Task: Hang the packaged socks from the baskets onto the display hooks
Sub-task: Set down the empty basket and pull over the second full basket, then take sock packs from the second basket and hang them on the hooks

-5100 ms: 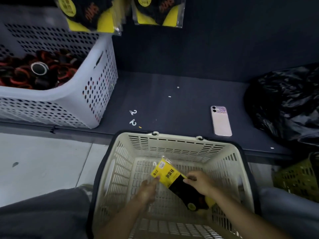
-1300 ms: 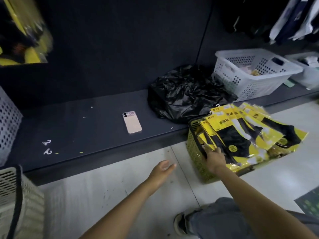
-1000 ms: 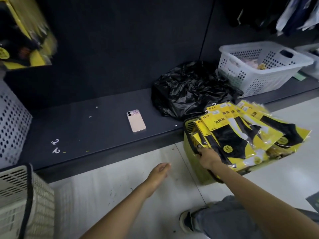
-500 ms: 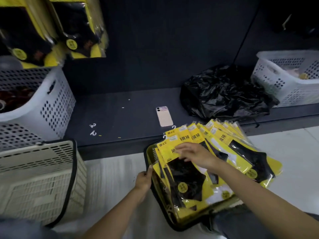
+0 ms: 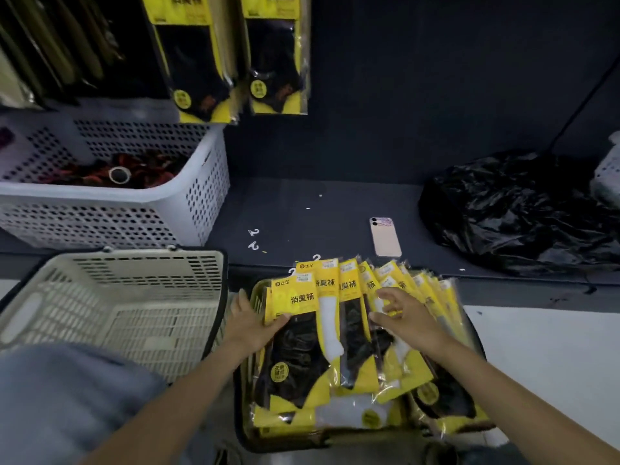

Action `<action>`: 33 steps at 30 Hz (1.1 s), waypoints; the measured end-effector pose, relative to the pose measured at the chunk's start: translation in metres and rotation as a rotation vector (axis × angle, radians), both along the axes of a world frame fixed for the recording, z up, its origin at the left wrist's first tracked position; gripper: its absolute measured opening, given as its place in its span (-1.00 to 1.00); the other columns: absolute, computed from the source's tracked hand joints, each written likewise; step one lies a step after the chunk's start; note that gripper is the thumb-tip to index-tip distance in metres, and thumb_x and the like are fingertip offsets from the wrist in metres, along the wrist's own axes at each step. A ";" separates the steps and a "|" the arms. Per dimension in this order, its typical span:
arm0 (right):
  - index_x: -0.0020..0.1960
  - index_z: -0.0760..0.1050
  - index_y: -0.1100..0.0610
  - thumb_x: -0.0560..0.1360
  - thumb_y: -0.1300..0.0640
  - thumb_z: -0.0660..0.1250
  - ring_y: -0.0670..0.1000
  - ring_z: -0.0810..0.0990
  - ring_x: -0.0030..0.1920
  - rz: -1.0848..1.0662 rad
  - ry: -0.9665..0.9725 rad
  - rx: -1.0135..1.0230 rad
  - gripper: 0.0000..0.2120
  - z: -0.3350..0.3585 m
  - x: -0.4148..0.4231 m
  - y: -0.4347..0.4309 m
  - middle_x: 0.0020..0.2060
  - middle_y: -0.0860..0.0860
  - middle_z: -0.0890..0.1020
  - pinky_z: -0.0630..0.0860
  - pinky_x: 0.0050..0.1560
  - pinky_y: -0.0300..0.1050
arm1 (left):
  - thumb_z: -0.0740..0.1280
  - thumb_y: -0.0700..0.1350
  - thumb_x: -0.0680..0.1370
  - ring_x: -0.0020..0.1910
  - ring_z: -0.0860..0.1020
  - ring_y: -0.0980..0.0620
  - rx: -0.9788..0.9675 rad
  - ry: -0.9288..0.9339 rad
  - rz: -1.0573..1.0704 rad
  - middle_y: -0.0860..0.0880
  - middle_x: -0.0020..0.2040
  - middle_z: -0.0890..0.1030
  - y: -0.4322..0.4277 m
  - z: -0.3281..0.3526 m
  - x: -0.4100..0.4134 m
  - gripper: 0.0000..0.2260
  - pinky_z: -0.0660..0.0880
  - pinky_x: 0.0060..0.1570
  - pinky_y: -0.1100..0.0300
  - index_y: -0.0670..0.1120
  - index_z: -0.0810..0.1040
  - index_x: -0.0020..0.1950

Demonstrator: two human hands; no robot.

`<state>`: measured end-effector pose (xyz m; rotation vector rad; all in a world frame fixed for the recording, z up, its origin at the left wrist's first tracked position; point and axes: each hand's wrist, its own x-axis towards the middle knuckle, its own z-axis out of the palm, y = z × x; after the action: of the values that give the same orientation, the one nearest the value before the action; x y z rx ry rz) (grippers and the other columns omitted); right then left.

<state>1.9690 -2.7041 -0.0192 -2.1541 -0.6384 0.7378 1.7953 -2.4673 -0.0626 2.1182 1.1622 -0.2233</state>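
Both hands at the packaged socks point(image 5: 355, 330), which lie fanned in a dark-rimmed yellow basket point(image 5: 239, 414) on the floor point(image 5: 543, 350).

The left hand point(image 5: 250, 322) grips the front package point(image 5: 295, 298) at its left edge: the thumb lies across its face and the fingers point(image 5: 242, 298) run straight up behind it, along the basket wall. The right hand point(image 5: 412, 318) hovers over the middle of the fan with its fingers spread and loosely bent, the tips at or just above the wrappers, holding nothing. A beige basket point(image 5: 141, 258) stands just left of the yellow one. On the dark shelf point(image 5: 302, 209) behind are a white perforated basket point(image 5: 204, 196), a phone point(image 5: 385, 236), a black plastic bag point(image 5: 520, 213) and two loose white hooks point(image 5: 255, 239). Hung sock packages point(image 5: 198, 62) show above the white basket.
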 end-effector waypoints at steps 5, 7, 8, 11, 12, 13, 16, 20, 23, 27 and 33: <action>0.45 0.25 0.12 0.49 0.04 0.41 0.11 0.40 0.35 -0.051 0.110 -0.052 -0.39 0.002 -0.006 0.041 0.38 0.05 0.40 0.37 0.20 -0.08 | 0.17 0.32 0.51 0.54 -0.18 -0.10 0.052 -0.027 -0.182 -0.14 0.56 -0.21 -0.015 0.001 0.008 -0.08 -0.13 0.50 0.04 -0.18 -0.27 0.54; 0.38 0.36 0.11 0.48 0.01 0.42 0.12 0.38 0.38 -0.064 0.100 -0.074 -0.47 0.003 -0.004 0.054 0.33 0.07 0.44 0.34 0.24 -0.07 | 0.22 0.29 0.50 0.54 -0.03 -0.15 0.022 0.005 -0.150 -0.17 0.57 -0.06 -0.013 -0.001 0.007 -0.11 0.00 0.50 0.00 -0.20 -0.16 0.55; 0.28 0.45 0.07 0.48 -0.02 0.41 0.13 0.36 0.38 -0.046 0.043 -0.108 -0.58 0.003 -0.002 0.059 0.30 0.08 0.46 0.33 0.29 -0.05 | 0.27 0.26 0.50 0.51 0.08 -0.17 0.041 -0.026 -0.128 -0.19 0.54 0.07 -0.012 -0.001 0.007 -0.12 0.07 0.48 -0.01 -0.21 -0.08 0.55; 0.10 0.51 0.04 0.46 -0.11 0.40 0.12 0.24 0.39 -0.017 -0.121 -0.234 -0.69 -0.003 -0.001 0.069 0.26 0.09 0.38 0.23 0.36 -0.03 | 0.47 0.05 0.44 0.36 0.37 -0.12 0.022 -0.293 -0.023 -0.14 0.34 0.43 -0.006 0.004 0.013 -0.28 0.29 0.36 0.03 -0.20 0.23 0.44; 0.16 0.48 0.08 0.45 -0.12 0.40 0.10 0.29 0.35 -0.035 -0.111 -0.230 -0.61 -0.005 -0.001 0.072 0.24 0.08 0.39 0.28 0.33 -0.04 | 0.51 -0.05 0.40 0.27 0.45 -0.08 -0.037 -0.386 0.029 -0.09 0.23 0.51 -0.005 0.006 0.015 -0.34 0.38 0.29 0.14 -0.18 0.30 0.39; 0.17 0.45 0.13 0.45 -0.11 0.41 0.07 0.38 0.26 -0.067 -0.067 -0.194 -0.58 -0.007 -0.001 0.075 0.18 0.06 0.44 0.38 0.24 -0.09 | 0.54 -0.14 0.38 0.17 0.51 -0.03 -0.113 -0.465 0.083 -0.02 0.09 0.56 -0.005 0.010 0.017 -0.42 0.45 0.14 0.30 -0.14 0.36 0.32; 0.02 0.50 0.17 0.45 -0.04 0.43 0.03 0.57 0.04 -0.136 0.204 0.038 -0.69 -0.010 0.000 0.083 -0.05 0.01 0.61 0.47 -0.07 -0.24 | 0.50 -0.31 0.38 -0.09 0.56 0.15 -0.364 -0.595 0.179 0.06 -0.06 0.56 -0.008 0.014 0.024 -0.60 0.46 -0.23 0.52 -0.07 0.42 0.10; 0.08 0.52 0.01 0.47 -0.03 0.41 -0.16 0.60 0.01 -0.129 0.392 0.127 -0.77 -0.015 0.002 0.092 0.12 -0.01 0.64 0.51 -0.05 -0.31 | 0.49 -0.24 0.42 -0.04 0.58 0.15 -0.525 -0.599 0.231 0.00 0.04 0.58 -0.003 0.015 0.026 -0.56 0.51 -0.16 0.43 -0.08 0.36 0.20; 0.23 0.52 0.05 0.42 -0.17 0.40 -0.05 0.58 0.16 -0.126 0.371 0.125 -0.53 -0.010 0.011 0.097 0.22 -0.02 0.59 0.51 0.19 -0.11 | 0.54 -0.13 0.34 -0.02 0.65 0.06 -0.618 -0.597 0.266 -0.05 0.04 0.66 0.011 0.024 0.028 -0.45 0.54 -0.05 0.32 -0.04 0.36 0.24; 0.10 0.60 0.01 0.26 -0.24 0.41 -0.11 0.67 0.01 -0.079 0.401 0.275 -0.50 0.016 0.025 0.096 0.02 -0.06 0.70 0.55 0.09 -0.15 | 0.58 0.07 0.21 0.12 0.61 0.09 -0.691 -0.534 0.179 0.03 0.16 0.62 0.028 0.043 0.041 -0.25 0.48 0.25 0.09 0.04 0.33 0.32; -0.05 0.62 0.11 0.26 -0.28 0.40 -0.11 0.54 -0.36 -0.095 0.316 0.384 -0.50 0.054 0.051 0.096 -0.41 0.04 0.58 0.48 -0.28 -0.26 | 0.49 0.16 0.35 0.17 0.58 0.11 -0.782 -0.619 0.052 0.10 0.13 0.66 0.025 0.076 0.068 -0.57 0.44 0.19 0.21 0.08 0.58 0.17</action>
<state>2.0204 -2.6077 0.0350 -1.6617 -0.4627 0.8093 1.8632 -2.4423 0.0137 1.3141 0.6085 0.0163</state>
